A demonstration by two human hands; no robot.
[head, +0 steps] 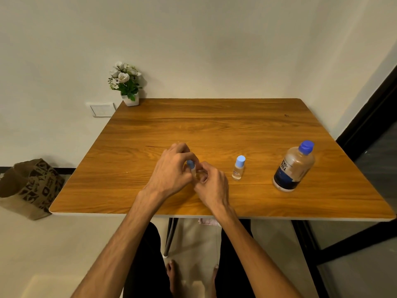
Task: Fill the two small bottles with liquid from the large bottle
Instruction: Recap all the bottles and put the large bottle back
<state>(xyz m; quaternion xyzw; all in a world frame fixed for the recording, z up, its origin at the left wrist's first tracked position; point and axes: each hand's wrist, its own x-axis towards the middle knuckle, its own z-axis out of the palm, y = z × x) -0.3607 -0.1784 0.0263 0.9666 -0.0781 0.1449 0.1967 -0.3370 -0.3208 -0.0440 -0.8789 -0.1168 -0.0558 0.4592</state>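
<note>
On the wooden table (214, 125), both my hands meet around one small clear bottle (192, 170) with a light blue cap. My left hand (171, 171) has its fingers around the cap. My right hand (211, 186) grips the bottle's body, which is mostly hidden by the fingers. A second small bottle (238, 168) with a light blue cap stands upright just to the right, untouched. Further right stands the large clear bottle (294, 166) with a blue cap and a dark label, closed and upright.
A small white pot of white flowers (126, 84) sits at the table's far left corner against the wall. A patterned paper bag (30, 188) stands on the floor left of the table. My legs and bare feet are under the near edge.
</note>
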